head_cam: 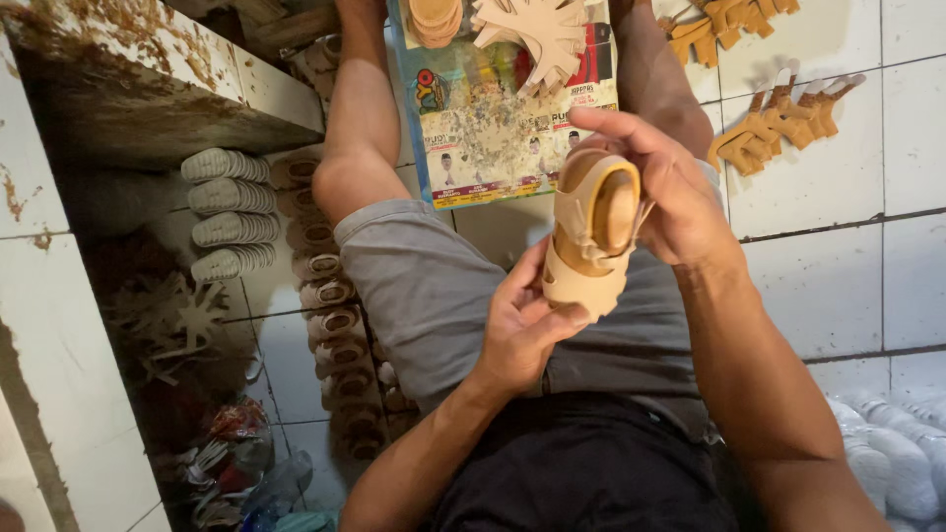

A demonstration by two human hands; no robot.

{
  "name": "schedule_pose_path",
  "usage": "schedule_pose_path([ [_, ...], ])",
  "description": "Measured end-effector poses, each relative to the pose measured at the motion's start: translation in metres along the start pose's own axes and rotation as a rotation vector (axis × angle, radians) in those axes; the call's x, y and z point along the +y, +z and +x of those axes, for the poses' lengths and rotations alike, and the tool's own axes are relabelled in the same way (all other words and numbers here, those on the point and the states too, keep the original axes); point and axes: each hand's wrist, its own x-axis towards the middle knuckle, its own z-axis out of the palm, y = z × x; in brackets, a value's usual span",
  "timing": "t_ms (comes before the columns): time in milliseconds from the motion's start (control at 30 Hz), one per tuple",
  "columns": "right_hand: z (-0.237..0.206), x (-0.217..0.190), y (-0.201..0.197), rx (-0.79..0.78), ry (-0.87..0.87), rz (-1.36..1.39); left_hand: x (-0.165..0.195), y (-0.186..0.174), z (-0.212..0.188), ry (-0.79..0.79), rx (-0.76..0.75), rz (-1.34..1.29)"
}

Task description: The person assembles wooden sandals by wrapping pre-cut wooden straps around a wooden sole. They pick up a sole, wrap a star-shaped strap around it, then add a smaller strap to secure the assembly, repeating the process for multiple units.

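A person seated on a white tiled floor [838, 286] holds a small tan sandal [591, 236] at centre frame, tilted so the footbed faces up for a close look. The right hand [670, 192] grasps its upper end; the left hand [522, 320] cups the lower end. At top centre, a rectangular printed sheet [493, 128], blue-edged with red patches, lies between the legs as a work mat under tan cut-out straps [537, 30].
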Motion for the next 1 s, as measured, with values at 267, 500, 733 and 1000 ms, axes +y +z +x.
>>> schedule_pose_path([
  [267, -0.022, 0.008, -0.023, 0.155, 0.098, 0.196, -0.025, 0.020, 0.001, 0.026, 0.047, -0.202],
  [500, -0.028, 0.019, -0.085, 0.221, 0.189, 0.193, -0.045, 0.028, 0.044, -0.004, 0.028, -0.252],
  [733, -0.039, 0.006, -0.022, 0.246, 0.330, 0.156, -0.004, 0.020, 0.017, 0.098, -0.037, -0.211],
  [1000, -0.043, 0.015, 0.056, 0.156, 0.462, 0.211, 0.040, -0.050, 0.026, 0.347, -0.011, 0.545],
])
